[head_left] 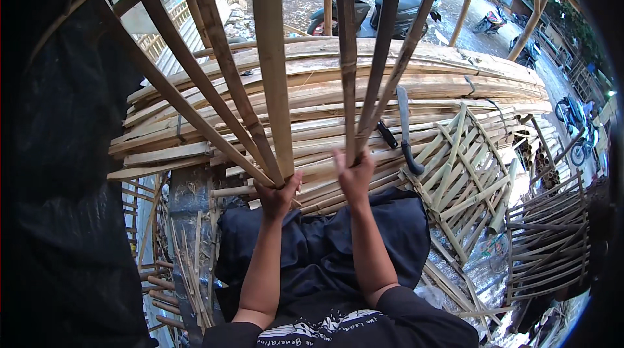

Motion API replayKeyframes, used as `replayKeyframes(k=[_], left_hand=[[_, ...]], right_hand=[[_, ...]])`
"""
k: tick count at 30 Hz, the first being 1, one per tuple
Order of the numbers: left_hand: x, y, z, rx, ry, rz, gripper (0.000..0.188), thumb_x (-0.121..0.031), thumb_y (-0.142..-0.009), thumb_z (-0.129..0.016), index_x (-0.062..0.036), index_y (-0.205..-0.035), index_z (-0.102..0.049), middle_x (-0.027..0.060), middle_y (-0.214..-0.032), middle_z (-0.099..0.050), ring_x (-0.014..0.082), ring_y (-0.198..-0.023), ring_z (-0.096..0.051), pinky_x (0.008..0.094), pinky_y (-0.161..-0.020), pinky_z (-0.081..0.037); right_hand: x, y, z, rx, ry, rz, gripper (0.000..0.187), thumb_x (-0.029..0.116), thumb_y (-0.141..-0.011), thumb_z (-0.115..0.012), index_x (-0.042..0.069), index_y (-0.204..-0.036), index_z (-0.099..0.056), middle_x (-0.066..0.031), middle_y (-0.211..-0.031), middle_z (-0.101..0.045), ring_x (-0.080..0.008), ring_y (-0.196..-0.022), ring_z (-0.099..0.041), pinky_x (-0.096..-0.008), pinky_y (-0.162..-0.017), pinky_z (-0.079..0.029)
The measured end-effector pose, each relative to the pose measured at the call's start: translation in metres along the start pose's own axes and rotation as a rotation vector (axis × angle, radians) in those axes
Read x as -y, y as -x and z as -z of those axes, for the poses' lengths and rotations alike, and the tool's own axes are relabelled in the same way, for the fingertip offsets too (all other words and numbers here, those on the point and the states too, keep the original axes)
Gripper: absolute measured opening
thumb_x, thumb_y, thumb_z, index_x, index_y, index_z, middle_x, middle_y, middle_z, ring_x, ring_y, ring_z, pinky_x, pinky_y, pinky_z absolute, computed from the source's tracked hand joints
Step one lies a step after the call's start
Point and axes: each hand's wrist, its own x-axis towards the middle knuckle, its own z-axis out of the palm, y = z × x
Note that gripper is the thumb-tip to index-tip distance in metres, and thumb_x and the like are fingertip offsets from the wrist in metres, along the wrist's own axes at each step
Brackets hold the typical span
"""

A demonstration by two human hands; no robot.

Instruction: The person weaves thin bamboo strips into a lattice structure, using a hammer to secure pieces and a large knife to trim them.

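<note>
Now we grip upright bamboo slats [273, 88] in front of us: our left hand [278, 195] has its fingers clenched round their lower ends, our right hand [355, 175] clasps thinner strips [364, 88] above stacked bamboo [325, 88].

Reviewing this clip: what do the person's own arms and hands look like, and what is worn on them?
Both hands, left hand and right hand, are bare: no gloves, rings, watch or bands show. The forearms are uncovered up to short black sleeves of a black T-shirt with white printed lettering across the chest. Dark navy cloth covers the lap beneath the arms.
</note>
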Motion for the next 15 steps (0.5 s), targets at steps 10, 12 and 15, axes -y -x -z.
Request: replayKeyframes(k=[10,12,15], left_hand=[[0.004,-0.003,0.001,-0.044,0.081,0.022,0.017,0.006,-0.078,-0.070,-0.0021,-0.082,-0.055,0.0043,-0.064,-0.058,0.0136,-0.050,-0.057,0.0272,-0.046,-0.047],[0.002,-0.005,0.000,-0.033,0.084,0.017,0.017,0.006,-0.078,-0.070,-0.0020,-0.082,-0.056,0.0044,-0.064,-0.058,0.0137,-0.051,-0.057,0.0271,-0.046,-0.047],[0.000,-0.005,0.003,-0.037,0.049,-0.001,0.016,0.006,-0.078,-0.070,-0.0017,-0.081,-0.056,0.0043,-0.065,-0.058,0.0138,-0.051,-0.057,0.0269,-0.046,-0.047]], right_hand=[[0.001,-0.017,0.011,-0.103,-0.006,-0.060,0.019,0.004,-0.080,-0.074,0.000,-0.091,-0.058,-0.0037,-0.072,-0.065,-0.0049,-0.069,-0.058,-0.0217,-0.058,-0.046],[-0.005,-0.007,0.005,0.032,-0.034,-0.084,0.018,0.004,-0.081,-0.074,0.000,-0.089,-0.058,-0.0033,-0.072,-0.064,-0.0050,-0.067,-0.058,-0.0216,-0.057,-0.045],[-0.010,0.000,0.009,0.129,0.027,-0.098,0.019,0.004,-0.081,-0.073,0.000,-0.090,-0.057,-0.0015,-0.072,-0.061,-0.0046,-0.064,-0.054,-0.0216,-0.057,-0.044]])
